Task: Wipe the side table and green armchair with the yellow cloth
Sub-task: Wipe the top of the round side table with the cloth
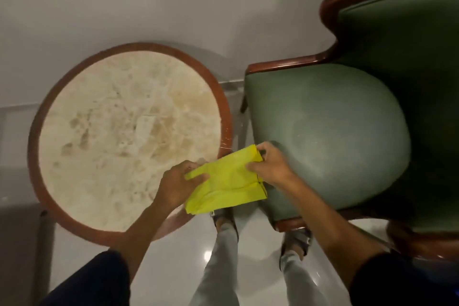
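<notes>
Between table and armchair, both hands hold yellow cloth (227,181).

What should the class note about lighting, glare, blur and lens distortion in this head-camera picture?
Head view: dim, warm light; bright glare spots on the glossy floor between the legs; soft overall, the yellow cloth and both hands slightly blurred; wide-angle bending curves the green armchair and side table rim; darkest under the chair's far right.

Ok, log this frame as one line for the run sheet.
stage: cloth prep | left hand: grips yellow cloth | right hand: grips cloth | round marble-topped side table: untouched | green leather armchair: untouched
</notes>
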